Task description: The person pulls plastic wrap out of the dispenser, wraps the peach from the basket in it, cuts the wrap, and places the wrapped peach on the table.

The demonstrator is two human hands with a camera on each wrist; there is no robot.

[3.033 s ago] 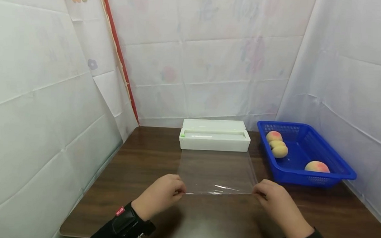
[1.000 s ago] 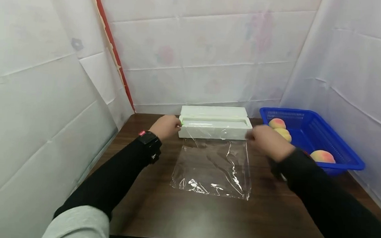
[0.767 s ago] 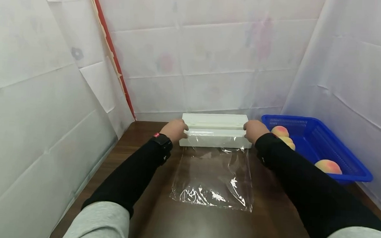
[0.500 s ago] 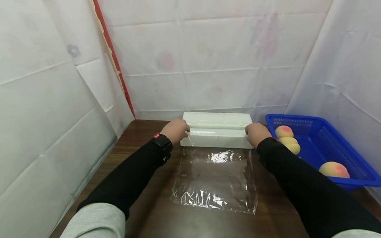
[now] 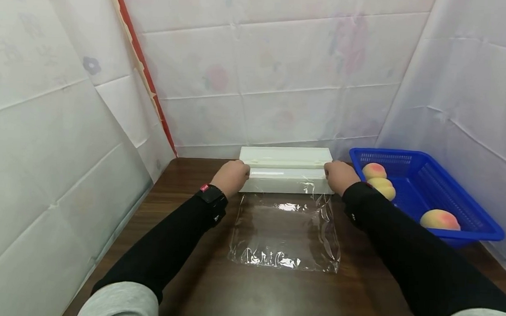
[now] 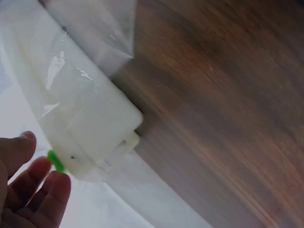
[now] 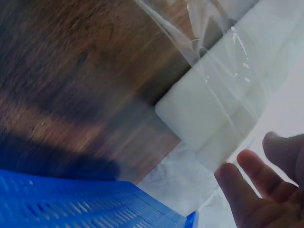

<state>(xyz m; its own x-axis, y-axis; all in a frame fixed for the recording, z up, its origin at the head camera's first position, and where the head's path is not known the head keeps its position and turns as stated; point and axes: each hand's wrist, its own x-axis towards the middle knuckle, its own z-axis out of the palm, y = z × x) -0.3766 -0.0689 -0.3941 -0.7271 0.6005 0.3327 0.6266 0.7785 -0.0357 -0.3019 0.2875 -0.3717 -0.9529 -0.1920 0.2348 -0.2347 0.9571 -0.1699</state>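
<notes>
A white cling film box (image 5: 286, 183) lies at the back of the table, its lid (image 5: 285, 155) tilted over the top opening. Clear cling film (image 5: 285, 231) runs from it towards me, flat but crinkled along the near edge. My left hand (image 5: 231, 177) holds the lid's left end with curled fingers. In the left wrist view, its fingertips are close to a green tab (image 6: 55, 160) on the box. At the other end my right hand (image 5: 341, 177) holds the lid likewise. The right wrist view shows fingertips at the box's corner; the exact contact is unclear.
A blue plastic basket (image 5: 427, 186) stands on the right, just beyond my right forearm. Several peach-like or yellow fruits (image 5: 440, 219) lie in it. White cloth walls (image 5: 257, 82) enclose the dark wooden table (image 5: 245, 296) at the back and sides.
Both hands have let go of the film's near edge and moved back to the box's ends. The film has settled on the table. The lid has come forward and down, covering the opening.
</notes>
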